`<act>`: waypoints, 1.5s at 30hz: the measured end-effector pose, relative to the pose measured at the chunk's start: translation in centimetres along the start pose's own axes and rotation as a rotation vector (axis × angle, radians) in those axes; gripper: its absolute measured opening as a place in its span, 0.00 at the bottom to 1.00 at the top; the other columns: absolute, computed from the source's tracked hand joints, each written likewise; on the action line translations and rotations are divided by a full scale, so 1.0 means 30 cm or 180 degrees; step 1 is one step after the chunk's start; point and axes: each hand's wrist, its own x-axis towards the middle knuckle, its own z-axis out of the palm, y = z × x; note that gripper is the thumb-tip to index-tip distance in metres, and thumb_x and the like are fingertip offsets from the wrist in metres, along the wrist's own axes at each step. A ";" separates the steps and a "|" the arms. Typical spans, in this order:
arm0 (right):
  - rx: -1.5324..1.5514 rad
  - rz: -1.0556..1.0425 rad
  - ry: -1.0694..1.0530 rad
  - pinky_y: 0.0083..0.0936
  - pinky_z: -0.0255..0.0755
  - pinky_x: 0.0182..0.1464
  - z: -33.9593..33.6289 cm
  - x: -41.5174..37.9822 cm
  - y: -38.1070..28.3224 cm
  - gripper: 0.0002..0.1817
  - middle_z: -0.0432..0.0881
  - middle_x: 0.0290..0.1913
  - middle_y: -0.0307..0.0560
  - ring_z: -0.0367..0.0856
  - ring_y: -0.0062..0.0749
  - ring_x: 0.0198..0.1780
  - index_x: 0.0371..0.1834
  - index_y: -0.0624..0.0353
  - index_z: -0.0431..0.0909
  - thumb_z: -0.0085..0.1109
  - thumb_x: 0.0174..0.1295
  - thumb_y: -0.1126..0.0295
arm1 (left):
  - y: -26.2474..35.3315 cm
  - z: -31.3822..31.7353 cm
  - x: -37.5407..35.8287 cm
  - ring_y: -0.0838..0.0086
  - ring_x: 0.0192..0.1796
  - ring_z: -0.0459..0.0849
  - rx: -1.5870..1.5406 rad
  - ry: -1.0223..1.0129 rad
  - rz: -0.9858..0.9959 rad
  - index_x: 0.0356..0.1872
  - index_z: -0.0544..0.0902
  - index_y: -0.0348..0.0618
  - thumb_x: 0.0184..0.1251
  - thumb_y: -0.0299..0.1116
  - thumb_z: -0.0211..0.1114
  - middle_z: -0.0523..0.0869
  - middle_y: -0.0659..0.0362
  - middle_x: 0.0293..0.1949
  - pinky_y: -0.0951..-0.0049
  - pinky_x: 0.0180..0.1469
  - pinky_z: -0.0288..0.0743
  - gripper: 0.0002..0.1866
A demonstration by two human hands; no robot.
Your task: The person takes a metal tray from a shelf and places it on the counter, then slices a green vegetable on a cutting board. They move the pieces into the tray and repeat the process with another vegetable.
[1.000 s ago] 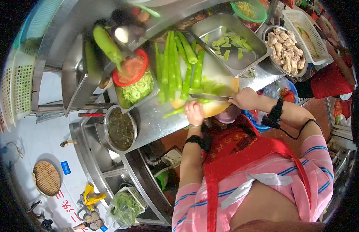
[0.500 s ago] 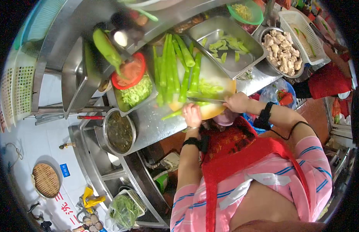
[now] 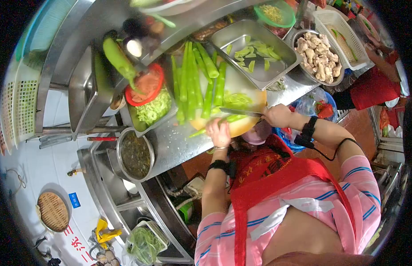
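On the round, pale cutting board with a yellow edge [image 3: 258, 98], set on the stainless steel bench [image 3: 168, 144], a slim bright green stalk [image 3: 235, 118] lies near the rim closest to the wearer. The left hand [image 3: 218, 133] is closed over this stalk, fingers bent, with its thin end poking out past the hand to the left. The right hand [image 3: 278, 116] grips the handle of a knife with a long metal blade [image 3: 239, 111], which points left and lies just above the stalk; whether its edge touches it, I cannot tell.

Beyond the blade is a small heap of light green slices [image 3: 237, 99]. Left of the heap, a row of long, thick green stalks [image 3: 184, 84] lies side by side, partly over the board. At the far side sits a rectangular steel tray [image 3: 277, 71] with flat green pieces scattered inside.

To the right of the tray stands a round steel bowl of pale meat chunks [image 3: 318, 57], beside a white plastic basket [image 3: 351, 57]. On the left, a red plastic basket with pinkish contents [image 3: 145, 85] rests over a steel container of shredded pale greens [image 3: 153, 108]. Nearer the wearer is a steel pot of dark contents [image 3: 135, 155]. A person in red [image 3: 375, 88] is at the right.
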 end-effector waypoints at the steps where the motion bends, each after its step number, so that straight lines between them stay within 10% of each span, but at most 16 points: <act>1: 0.0001 0.0001 0.0007 0.45 0.71 0.26 -0.006 0.001 0.006 0.15 0.77 0.19 0.56 0.78 0.52 0.24 0.34 0.60 0.73 0.47 0.59 0.58 | 0.003 0.001 0.004 0.58 0.47 0.69 -0.0011 0.0205 -0.0027 0.39 0.77 0.46 0.54 0.31 0.61 0.73 0.57 0.41 0.57 0.52 0.60 0.10; 45: 0.0319 -0.0275 0.0227 0.41 0.73 0.29 0.064 0.053 -0.013 0.14 0.79 0.24 0.51 0.80 0.47 0.28 0.29 0.55 0.75 0.50 0.57 0.56 | -0.005 0.035 -0.025 0.58 0.45 0.71 0.0094 0.0242 0.0088 0.38 0.75 0.43 0.58 0.29 0.57 0.75 0.53 0.39 0.59 0.49 0.62 0.07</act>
